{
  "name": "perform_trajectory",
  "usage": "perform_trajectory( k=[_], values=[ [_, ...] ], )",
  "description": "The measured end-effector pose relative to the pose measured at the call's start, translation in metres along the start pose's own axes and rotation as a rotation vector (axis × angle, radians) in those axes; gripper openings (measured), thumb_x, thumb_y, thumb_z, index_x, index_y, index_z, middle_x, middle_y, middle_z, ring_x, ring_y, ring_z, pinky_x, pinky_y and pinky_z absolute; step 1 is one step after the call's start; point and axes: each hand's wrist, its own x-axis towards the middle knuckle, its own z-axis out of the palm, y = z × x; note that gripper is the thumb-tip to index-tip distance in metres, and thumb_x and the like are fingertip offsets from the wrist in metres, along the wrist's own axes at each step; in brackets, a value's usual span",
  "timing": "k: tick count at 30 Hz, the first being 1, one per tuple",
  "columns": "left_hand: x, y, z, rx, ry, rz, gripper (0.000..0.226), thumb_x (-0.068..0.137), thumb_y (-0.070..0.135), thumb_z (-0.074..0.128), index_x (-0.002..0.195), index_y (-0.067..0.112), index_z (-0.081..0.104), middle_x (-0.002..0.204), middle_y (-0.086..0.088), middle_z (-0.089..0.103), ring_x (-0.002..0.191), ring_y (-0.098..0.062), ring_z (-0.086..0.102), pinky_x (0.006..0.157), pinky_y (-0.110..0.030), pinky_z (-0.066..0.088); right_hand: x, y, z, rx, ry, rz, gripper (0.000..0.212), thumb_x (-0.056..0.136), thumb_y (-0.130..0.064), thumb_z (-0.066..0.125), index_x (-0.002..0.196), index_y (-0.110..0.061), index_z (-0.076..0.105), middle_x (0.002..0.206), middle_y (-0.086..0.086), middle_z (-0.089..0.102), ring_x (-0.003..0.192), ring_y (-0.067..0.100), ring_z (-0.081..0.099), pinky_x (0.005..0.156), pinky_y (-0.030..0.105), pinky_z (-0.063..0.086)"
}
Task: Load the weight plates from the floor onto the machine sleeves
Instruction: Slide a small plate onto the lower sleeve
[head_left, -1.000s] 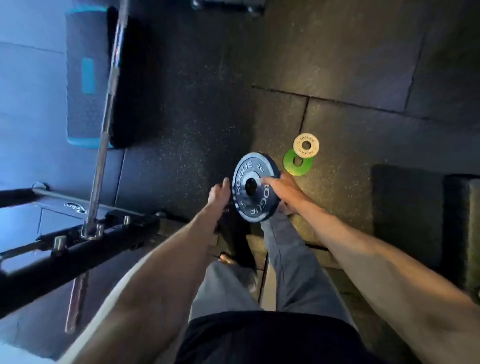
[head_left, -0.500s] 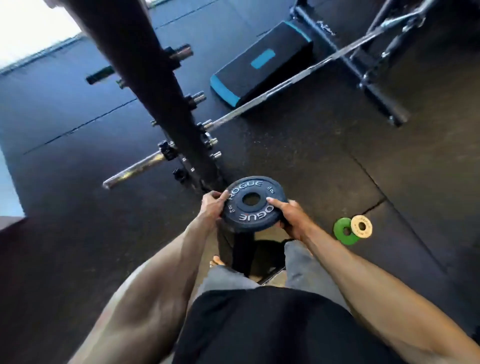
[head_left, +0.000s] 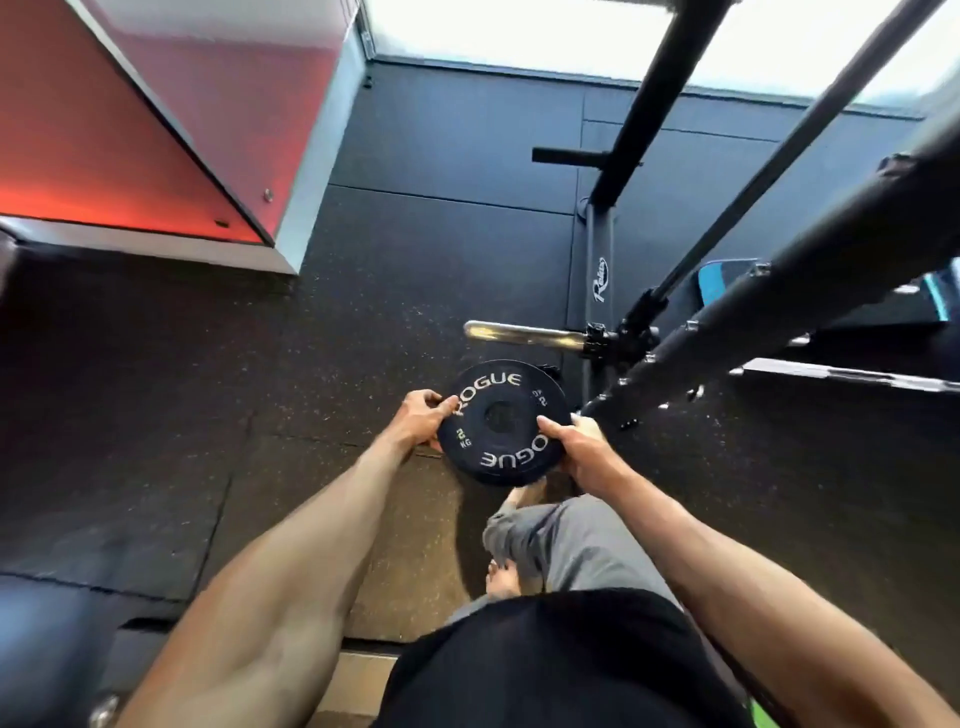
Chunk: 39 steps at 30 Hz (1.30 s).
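Black plate (head_left: 503, 422) now nearer sleeve (head_left: 524, 333)

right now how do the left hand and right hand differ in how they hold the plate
The left hand grips the plate at its left edge, beside the upper ROGUE lettering; the right hand grips the lower right edge, nearer the person's body. The left thumb lies over the lettering, the right thumb points toward the hub. Both are closed on the rim.
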Motion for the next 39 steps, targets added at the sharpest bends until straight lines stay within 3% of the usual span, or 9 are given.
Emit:
perform_trajectory(
  k=[5, 10, 15, 18, 22, 25, 31, 35, 39],
  values=[
    [0.055, 0.024, -0.073, 0.04, 0.049, 0.028, 0.024, 0.098, 0.028, 0.06, 0.1, 0.004, 0.06, 0.08, -0.011, 0.064, 0.039, -0.01, 0.059, 0.032, -0.019, 0.042, 0.048, -0.057, 0.064, 0.004, -0.012, -0.043, 0.033, 0.087, -0.015, 0.072, 0.115, -0.017, 0.055, 0.099, 0.008, 0.07, 0.078, 0.021, 0.068, 0.053, 0.031, 0.055],
    [0.127, 0.047, -0.136, 0.09, 0.091, -0.012, 0.031, 0.095, 0.034, 0.063, 0.1, 0.004, 0.066, 0.094, -0.015, 0.068, 0.076, -0.021, 0.061, 0.069, -0.032, 0.052, 0.102, -0.129, 0.119, -0.056, -0.01, -0.061, 0.033, 0.087, -0.026, 0.07, 0.114, -0.009, 0.062, 0.106, 0.016, 0.073, 0.085, 0.024, 0.068, 0.076, 0.04, 0.057],
    [0.19, 0.089, -0.196, 0.061, 0.088, -0.027, 0.021, 0.096, 0.03, 0.062, 0.095, 0.009, 0.06, 0.091, -0.013, 0.064, 0.083, -0.023, 0.061, 0.075, -0.041, 0.056, 0.14, -0.206, 0.168, -0.199, 0.004, -0.099, 0.024, 0.093, -0.032, 0.065, 0.094, -0.008, 0.067, 0.091, 0.013, 0.071, 0.077, 0.022, 0.065, 0.062, 0.032, 0.053],
    [0.227, 0.118, -0.225, 0.031, 0.073, -0.032, 0.023, 0.095, 0.031, 0.064, 0.093, 0.009, 0.059, 0.092, -0.016, 0.065, 0.081, -0.024, 0.062, 0.074, -0.042, 0.058, 0.171, -0.243, 0.189, -0.288, 0.045, -0.154, 0.033, 0.089, -0.043, 0.066, 0.094, -0.01, 0.067, 0.097, 0.017, 0.074, 0.082, 0.023, 0.069, 0.075, 0.043, 0.059],
    [0.277, 0.163, -0.255, 0.082, 0.048, 0.013, 0.036, 0.087, 0.042, 0.071, 0.09, 0.009, 0.058, 0.08, -0.007, 0.063, 0.067, -0.017, 0.059, 0.051, -0.023, 0.052, 0.21, -0.292, 0.207, -0.372, 0.119, -0.158, 0.046, 0.089, -0.047, 0.066, 0.111, -0.007, 0.058, 0.107, 0.013, 0.069, 0.098, 0.028, 0.068, 0.087, 0.047, 0.057],
    [0.332, 0.2, -0.281, 0.168, -0.004, 0.076, 0.039, 0.084, 0.043, 0.074, 0.091, 0.009, 0.057, 0.086, -0.008, 0.063, 0.079, -0.021, 0.059, 0.072, -0.034, 0.051, 0.238, -0.333, 0.223, -0.423, 0.18, -0.169, 0.049, 0.093, -0.044, 0.064, 0.118, -0.003, 0.055, 0.11, 0.014, 0.066, 0.103, 0.028, 0.065, 0.087, 0.041, 0.055],
    [0.431, 0.302, -0.334, 0.267, -0.184, 0.199, 0.047, 0.084, 0.043, 0.075, 0.104, 0.005, 0.057, 0.095, -0.012, 0.066, 0.088, -0.028, 0.066, 0.075, -0.044, 0.059, 0.288, -0.413, 0.25, -0.385, 0.335, -0.173, 0.05, 0.093, -0.04, 0.065, 0.121, -0.001, 0.05, 0.112, 0.013, 0.062, 0.102, 0.026, 0.061, 0.08, 0.031, 0.047],
    [0.488, 0.385, -0.355, 0.362, -0.252, 0.366, 0.044, 0.085, 0.044, 0.073, 0.1, 0.006, 0.058, 0.096, -0.016, 0.069, 0.088, -0.03, 0.068, 0.077, -0.047, 0.058, 0.31, -0.471, 0.261, -0.259, 0.481, -0.235, 0.047, 0.091, -0.036, 0.068, 0.118, -0.003, 0.05, 0.108, 0.012, 0.065, 0.093, 0.021, 0.061, 0.074, 0.029, 0.046],
    [0.53, 0.467, -0.348, 0.428, -0.339, 0.495, 0.038, 0.086, 0.042, 0.072, 0.093, 0.009, 0.056, 0.08, -0.01, 0.064, 0.07, -0.023, 0.064, 0.058, -0.037, 0.056, 0.331, -0.52, 0.256, -0.137, 0.685, -0.293, 0.04, 0.091, -0.027, 0.07, 0.114, 0.0, 0.053, 0.1, 0.008, 0.063, 0.087, 0.019, 0.059, 0.056, 0.013, 0.04]
  ],
)
